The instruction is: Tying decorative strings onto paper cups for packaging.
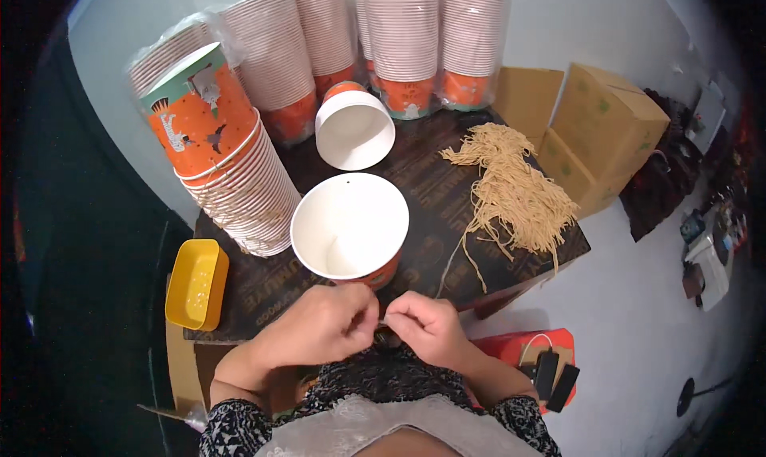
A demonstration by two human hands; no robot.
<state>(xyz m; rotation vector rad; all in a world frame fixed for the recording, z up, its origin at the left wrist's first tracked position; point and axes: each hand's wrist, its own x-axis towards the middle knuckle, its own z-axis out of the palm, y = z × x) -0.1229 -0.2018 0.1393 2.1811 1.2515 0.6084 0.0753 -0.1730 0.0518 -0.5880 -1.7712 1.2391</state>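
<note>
Just in front of a white-lined paper cup (349, 225), my left hand (335, 323) and my right hand (427, 327) meet, fingertips almost touching. Both are closed in a pinch. A pale bit of string shows at the right fingertips, and a thin strand (448, 272) runs from there toward a heap of cut tan strings (523, 197) on the right. What the left fingers grip is hidden. The cup stands upright, its orange outside barely showing, with a small dark hole near its far rim. Behind it a second paper cup (356, 131) lies tipped, its mouth toward me.
A leaning stack of paper cups (243, 189) with strings stands at left, beside a yellow plastic tub (197, 285). Plastic-wrapped cup stacks (403, 38) line the back of the dark table (431, 178). Cardboard boxes (602, 122) sit behind right; a red box (511, 349) is below.
</note>
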